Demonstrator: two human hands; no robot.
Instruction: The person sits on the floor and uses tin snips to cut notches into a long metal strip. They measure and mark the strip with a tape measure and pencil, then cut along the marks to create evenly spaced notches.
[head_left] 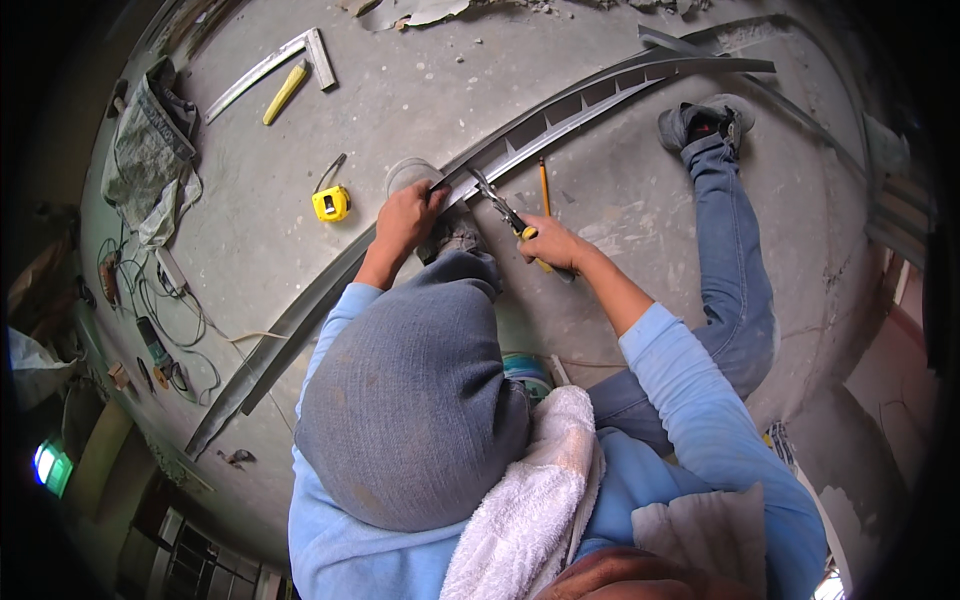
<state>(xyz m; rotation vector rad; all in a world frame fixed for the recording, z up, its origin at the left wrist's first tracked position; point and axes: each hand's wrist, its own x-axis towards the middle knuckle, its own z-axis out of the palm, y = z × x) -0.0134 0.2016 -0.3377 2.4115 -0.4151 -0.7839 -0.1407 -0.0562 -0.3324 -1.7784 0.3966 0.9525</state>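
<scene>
A long grey metal channel [560, 125] runs diagonally over the floor and across my left shoe. My left hand [405, 218] is closed on its edge near the middle, fingertips over the rim. With my right hand [553, 243] I grip a pair of tin snips [500, 205] with black and yellow handles. The jaws of the snips touch the channel just right of my left hand; the exact bite is too small to make out. An orange pencil [545, 185] lies on the floor beside the snips.
A yellow tape measure [331, 204], a yellow utility knife [286, 92] and a metal square [318, 58] lie at the upper left. Farther left are a grey sack [150, 150], tangled cords and an angle grinder [155, 345]. Another metal strip [790, 105] lies beyond my right foot.
</scene>
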